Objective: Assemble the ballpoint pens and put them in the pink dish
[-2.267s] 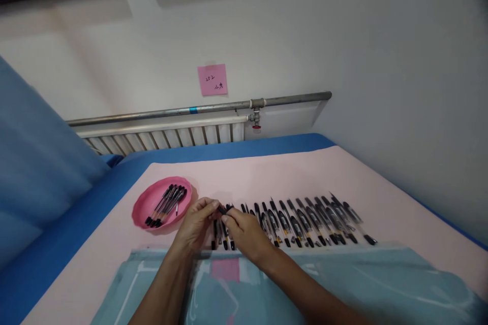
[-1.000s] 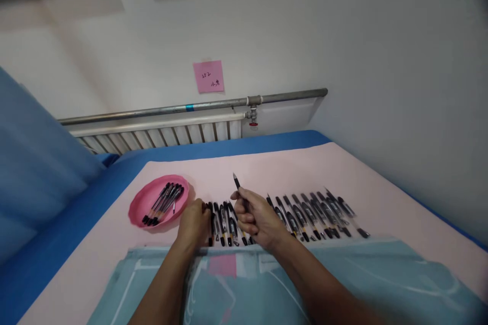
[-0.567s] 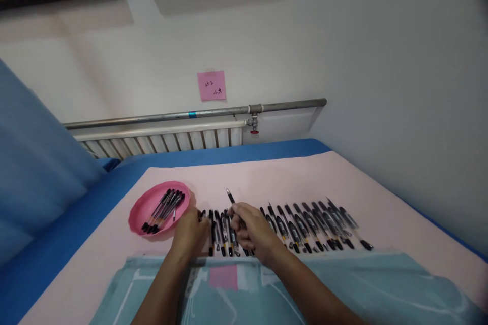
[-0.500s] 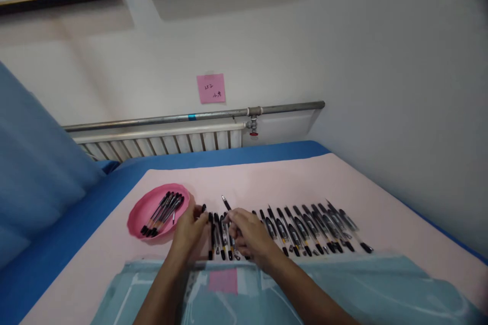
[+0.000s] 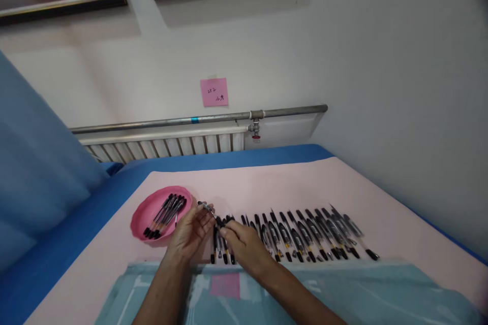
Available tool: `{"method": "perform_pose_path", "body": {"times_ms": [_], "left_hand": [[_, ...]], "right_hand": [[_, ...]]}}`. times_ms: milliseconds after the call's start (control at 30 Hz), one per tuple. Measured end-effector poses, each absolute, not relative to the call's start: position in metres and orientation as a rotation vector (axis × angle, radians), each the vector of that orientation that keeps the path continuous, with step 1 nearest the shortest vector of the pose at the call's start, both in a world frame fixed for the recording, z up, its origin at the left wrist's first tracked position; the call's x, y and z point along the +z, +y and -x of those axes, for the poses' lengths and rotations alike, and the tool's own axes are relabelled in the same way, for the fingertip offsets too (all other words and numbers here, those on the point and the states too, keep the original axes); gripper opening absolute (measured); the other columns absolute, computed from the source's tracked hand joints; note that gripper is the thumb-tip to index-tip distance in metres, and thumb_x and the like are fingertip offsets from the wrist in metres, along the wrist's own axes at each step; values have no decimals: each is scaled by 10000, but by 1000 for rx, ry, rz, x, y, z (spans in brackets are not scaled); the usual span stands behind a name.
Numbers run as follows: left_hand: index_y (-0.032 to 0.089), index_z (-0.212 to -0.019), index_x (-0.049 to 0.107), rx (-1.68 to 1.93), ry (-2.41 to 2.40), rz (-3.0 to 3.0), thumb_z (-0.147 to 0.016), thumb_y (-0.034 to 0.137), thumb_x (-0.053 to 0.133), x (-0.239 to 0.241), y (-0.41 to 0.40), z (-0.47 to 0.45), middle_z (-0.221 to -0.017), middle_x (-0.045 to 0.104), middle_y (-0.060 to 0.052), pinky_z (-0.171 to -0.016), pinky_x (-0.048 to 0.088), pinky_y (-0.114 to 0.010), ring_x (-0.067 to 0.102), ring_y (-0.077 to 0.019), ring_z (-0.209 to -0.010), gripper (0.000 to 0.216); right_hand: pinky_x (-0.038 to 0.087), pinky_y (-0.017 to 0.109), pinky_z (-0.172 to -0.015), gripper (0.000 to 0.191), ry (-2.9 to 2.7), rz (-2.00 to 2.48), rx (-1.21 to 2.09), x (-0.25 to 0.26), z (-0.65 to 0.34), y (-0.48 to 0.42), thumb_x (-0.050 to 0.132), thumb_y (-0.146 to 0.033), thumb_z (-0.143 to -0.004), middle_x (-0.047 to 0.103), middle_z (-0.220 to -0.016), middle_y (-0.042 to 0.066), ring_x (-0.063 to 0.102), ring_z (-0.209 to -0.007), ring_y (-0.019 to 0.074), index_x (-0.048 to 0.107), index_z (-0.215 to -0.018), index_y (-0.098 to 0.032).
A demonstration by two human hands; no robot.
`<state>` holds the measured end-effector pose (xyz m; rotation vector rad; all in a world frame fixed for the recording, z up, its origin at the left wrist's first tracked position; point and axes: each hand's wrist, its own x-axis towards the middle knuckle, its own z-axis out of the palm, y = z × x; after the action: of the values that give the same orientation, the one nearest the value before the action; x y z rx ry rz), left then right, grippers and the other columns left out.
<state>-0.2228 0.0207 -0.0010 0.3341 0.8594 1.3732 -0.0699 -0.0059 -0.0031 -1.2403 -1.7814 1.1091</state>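
My left hand [image 5: 193, 229] is turned partly palm up, its thumb and fingertips closed on the far end of a pen [image 5: 208, 208] with a clear section and a dark tip. My right hand [image 5: 246, 246] pinches the black near end of that same pen, which slants between both hands above the table. Below and to the right lies a long row of disassembled pen parts [image 5: 299, 237]: clear barrels, black caps and small loose pieces. Some of them are hidden under my right hand. Left of my left hand, a pink bowl [image 5: 137, 231] holds several pens [image 5: 165, 216].
Pink cloth [image 5: 244, 183] covers the blue table [image 5: 267, 153]. Along the near edge lies a teal plastic-like sheet [image 5: 343, 289] with a pink patch. A radiator [image 5: 183, 146] and a pipe [image 5: 297, 111] run along the wall behind. A blue curtain [image 5: 38, 162] hangs at left.
My hands were apart, the right one holding a pen with its tip pointing up. Now they have come together on one pen, and my left palm has turned upward.
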Motion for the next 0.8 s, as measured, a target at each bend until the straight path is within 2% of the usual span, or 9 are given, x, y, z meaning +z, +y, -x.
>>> {"method": "perform_pose_path", "body": {"times_ms": [200, 400, 633, 800], "left_hand": [[130, -772, 577, 1366, 874, -411, -711, 108, 588, 1, 18, 222, -740, 682, -66, -630, 516, -265, 637, -139, -657, 66], [140, -815, 584, 1317, 913, -639, -632, 163, 679, 3, 10, 212, -770, 675, -57, -632, 491, -258, 625, -136, -663, 208], [121, -711, 632, 1328, 953, -725, -573, 247, 745, 3, 6, 199, -655, 621, -3, -602, 447, -218, 567, -91, -582, 218], [112, -806, 663, 1314, 879, -701, -582, 199, 740, 2, 7, 202, -696, 646, -29, -627, 456, -215, 591, -104, -628, 252]], "right_hand": [[279, 204, -514, 270, -1816, 1244, 1067, -4, 69, -5, 401, -267, -816, 437, -493, -46, 414, -534, 97, 394, -557, -190], [272, 204, -509, 251, -1861, 1280, 953, -7, 69, -3, 394, -278, -827, 446, -529, -37, 416, -531, 99, 432, -595, -189], [252, 214, -506, 241, -1913, 1303, 788, -11, 66, -4, 374, -294, -846, 462, -559, -24, 406, -517, 102, 458, -644, -194], [257, 206, -490, 213, -1739, 1252, 1109, -7, 70, -2, 411, -281, -816, 438, -520, -41, 397, -492, 94, 456, -627, -191]]}}
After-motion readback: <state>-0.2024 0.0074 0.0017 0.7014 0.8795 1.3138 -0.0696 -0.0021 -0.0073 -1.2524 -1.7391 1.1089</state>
